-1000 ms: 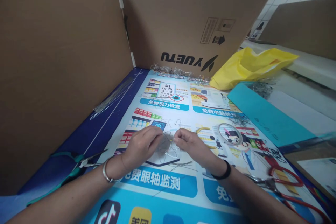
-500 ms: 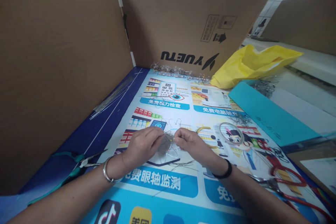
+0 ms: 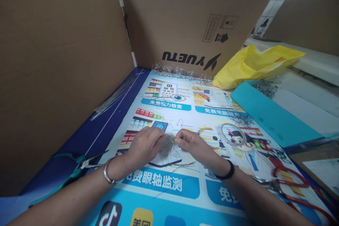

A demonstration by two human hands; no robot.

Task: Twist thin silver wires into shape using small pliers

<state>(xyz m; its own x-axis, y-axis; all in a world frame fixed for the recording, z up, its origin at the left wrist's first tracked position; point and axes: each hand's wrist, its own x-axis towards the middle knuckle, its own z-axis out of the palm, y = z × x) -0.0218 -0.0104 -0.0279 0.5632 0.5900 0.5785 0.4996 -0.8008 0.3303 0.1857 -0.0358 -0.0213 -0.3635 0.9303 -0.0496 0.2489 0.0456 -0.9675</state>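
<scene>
Between my hands is a small piece of thin bent wire (image 3: pixel 173 153) with loops and a tiny yellow bead-like spot. My left hand (image 3: pixel 145 144), with a silver bangle at its wrist, is closed in a pinch at the wire's left side. From the right, my right hand (image 3: pixel 192 145) pinches the wire between thumb and forefinger, and a black band circles that wrist. The fingertips hide exactly where each hand grips. Loose straight wires (image 3: pixel 186 166) lie on the printed sheet just below the hands. Small bent wire hooks (image 3: pixel 179 123) lie just beyond them.
Teal-handled pliers (image 3: pixel 76 171) lie left; a red-handled cutting tool (image 3: pixel 278 183) lies right, near a clear tape roll (image 3: pixel 222 135). Cardboard walls (image 3: pixel 185 17) rise behind and left. Wire pieces (image 3: pixel 182 72) line the back. A yellow bag (image 3: pixel 238 69) and straight wires (image 3: pixel 113 99) lie farther out.
Both hands keep nearly the same place and pinch. The wire loop between them has shifted very slightly.
</scene>
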